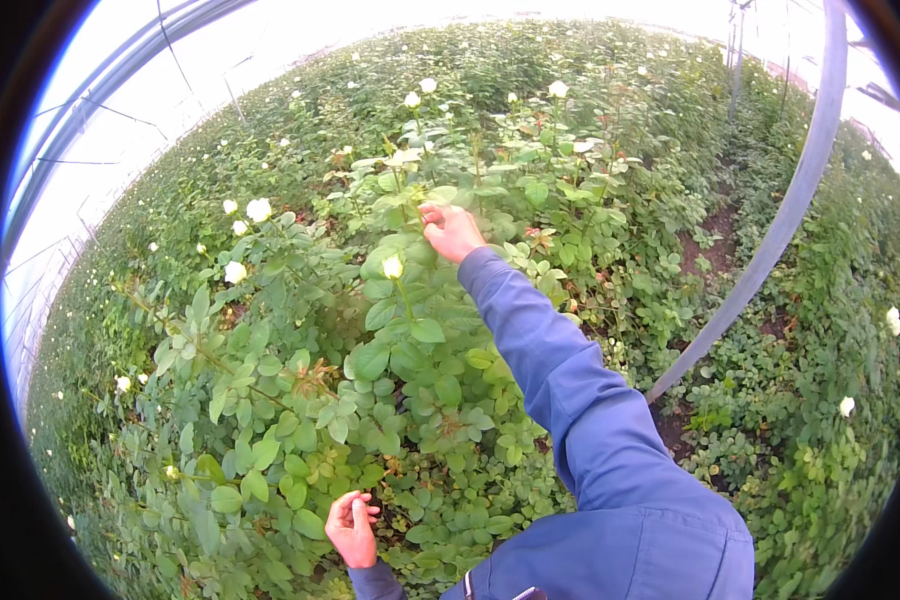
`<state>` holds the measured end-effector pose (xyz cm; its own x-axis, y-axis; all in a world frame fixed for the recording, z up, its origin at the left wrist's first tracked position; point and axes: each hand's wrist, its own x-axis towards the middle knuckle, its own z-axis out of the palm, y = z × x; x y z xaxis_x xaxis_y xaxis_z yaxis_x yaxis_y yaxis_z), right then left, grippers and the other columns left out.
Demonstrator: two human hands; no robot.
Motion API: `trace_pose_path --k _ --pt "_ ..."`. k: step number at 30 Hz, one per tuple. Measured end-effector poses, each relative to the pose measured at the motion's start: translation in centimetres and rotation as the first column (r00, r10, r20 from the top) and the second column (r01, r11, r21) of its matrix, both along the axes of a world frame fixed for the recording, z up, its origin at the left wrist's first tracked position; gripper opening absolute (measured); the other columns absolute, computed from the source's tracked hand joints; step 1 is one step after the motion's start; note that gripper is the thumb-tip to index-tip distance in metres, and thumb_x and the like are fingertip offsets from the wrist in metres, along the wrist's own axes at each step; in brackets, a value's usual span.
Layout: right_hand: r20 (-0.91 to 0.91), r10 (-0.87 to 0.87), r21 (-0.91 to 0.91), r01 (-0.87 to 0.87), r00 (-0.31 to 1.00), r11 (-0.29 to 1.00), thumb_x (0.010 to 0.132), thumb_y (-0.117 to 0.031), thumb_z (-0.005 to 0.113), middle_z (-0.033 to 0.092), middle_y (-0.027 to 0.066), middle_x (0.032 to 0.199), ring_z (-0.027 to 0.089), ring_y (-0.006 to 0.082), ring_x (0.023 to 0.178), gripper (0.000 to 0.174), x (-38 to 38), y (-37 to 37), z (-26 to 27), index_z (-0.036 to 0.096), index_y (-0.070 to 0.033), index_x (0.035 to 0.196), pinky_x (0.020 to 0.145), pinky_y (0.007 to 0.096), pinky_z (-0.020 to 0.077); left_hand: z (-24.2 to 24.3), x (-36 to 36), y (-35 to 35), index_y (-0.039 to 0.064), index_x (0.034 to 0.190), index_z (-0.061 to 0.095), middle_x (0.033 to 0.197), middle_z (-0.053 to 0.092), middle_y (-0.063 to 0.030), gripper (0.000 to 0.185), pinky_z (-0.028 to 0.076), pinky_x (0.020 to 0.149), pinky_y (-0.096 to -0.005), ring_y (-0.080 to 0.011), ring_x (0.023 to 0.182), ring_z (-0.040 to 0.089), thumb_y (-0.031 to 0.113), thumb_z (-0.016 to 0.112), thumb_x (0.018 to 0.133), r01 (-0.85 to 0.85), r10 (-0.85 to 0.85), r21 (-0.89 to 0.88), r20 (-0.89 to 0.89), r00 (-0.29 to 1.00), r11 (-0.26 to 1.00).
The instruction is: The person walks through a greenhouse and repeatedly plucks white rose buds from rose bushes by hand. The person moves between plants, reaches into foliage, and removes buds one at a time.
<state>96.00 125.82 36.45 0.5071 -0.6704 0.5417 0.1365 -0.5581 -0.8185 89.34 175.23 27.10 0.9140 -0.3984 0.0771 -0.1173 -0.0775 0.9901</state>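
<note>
My right hand (451, 232) reaches forward into the rose plants, thumb and fingers pinched on a leafy rose stem (423, 219). Leaves around those fingertips look blurred, and the pinched spot is partly hidden by the hand. Just below and left of it, a white rosebud (392, 267) stands upright on a green stem. Low in the picture, my left hand (352, 528) hovers near rose leaves (309, 523) with its fingers loosely curled and nothing in them. Reddish young shoots (316, 377) grow between the two hands.
A curved grey metal pipe (776, 217) rises on the right, beside my right arm. Several white roses (258, 210) bloom to the left and more (558, 89) farther ahead. Bare soil (712, 240) shows between rows. Greenhouse frame tubes (82, 112) arch at upper left.
</note>
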Motion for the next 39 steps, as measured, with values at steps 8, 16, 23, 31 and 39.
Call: trace_pose_path --k 8,16,23,31,39 --pt "0.465 -0.079 0.458 -0.164 0.882 0.874 0.086 -0.005 0.064 0.069 0.0060 0.094 0.065 0.0158 0.080 0.018 -0.2 2.5 -2.5 0.066 -0.002 0.104 0.072 0.0297 0.0538 -0.1 -0.4 -1.4 -0.003 0.106 0.059 0.090 0.068 -0.0123 0.014 0.049 0.058 -0.0220 -0.0128 0.068 0.063 0.003 0.054 0.094 0.038 -0.038 -0.047 -0.002 0.999 0.998" --pt "0.273 -0.225 0.885 -0.153 0.935 0.439 0.086 0.000 0.063 0.067 0.0051 0.088 0.066 0.0147 0.077 0.013 -1.4 1.7 -5.8 0.062 -0.005 0.098 0.062 0.0299 0.0541 -0.7 -0.7 -1.5 -0.003 0.108 0.058 0.088 0.068 -0.0119 0.015 0.048 0.055 -0.0216 -0.0122 0.066 0.063 0.004 0.053 0.095 0.031 -0.031 -0.072 0.003 1.000 0.997" --pt "0.280 -0.106 0.850 -0.195 0.954 0.489 0.083 0.005 0.062 0.067 0.0107 0.082 0.066 0.0208 0.067 0.010 -1.7 2.9 -3.8 0.060 0.000 0.091 0.059 0.0329 0.0573 -0.2 -1.3 -1.2 -0.003 0.107 0.060 0.089 0.068 -0.0113 0.016 0.050 0.060 -0.0227 -0.0134 0.070 0.064 0.005 0.055 0.094 0.028 -0.030 -0.066 -0.027 0.999 0.997" --pt "0.156 0.097 0.290 -0.139 0.983 0.947 0.089 -0.023 0.067 0.065 0.0022 0.092 0.054 0.0070 0.066 0.030 -10.6 9.2 4.2 0.065 -0.003 0.112 0.058 0.0225 0.0419 -2.6 -1.3 0.1 0.000 0.112 0.062 0.096 0.069 -0.0115 0.020 0.055 0.071 -0.0281 -0.0154 0.079 0.067 0.009 0.057 0.094 0.067 -0.073 -0.079 -0.071 0.995 0.995" --pt "-0.294 0.386 0.062 -0.385 0.875 0.921 0.093 -0.012 0.059 0.067 0.0101 0.091 0.053 0.0061 0.052 0.029 -12.6 15.2 5.7 0.057 0.003 0.118 0.044 0.0166 0.0374 -6.7 -2.9 5.6 0.004 0.113 0.061 0.091 0.069 -0.0084 0.022 0.053 0.072 -0.0281 -0.0116 0.078 0.065 0.012 0.059 0.092 -0.124 0.112 -0.068 -0.153 0.982 0.990"
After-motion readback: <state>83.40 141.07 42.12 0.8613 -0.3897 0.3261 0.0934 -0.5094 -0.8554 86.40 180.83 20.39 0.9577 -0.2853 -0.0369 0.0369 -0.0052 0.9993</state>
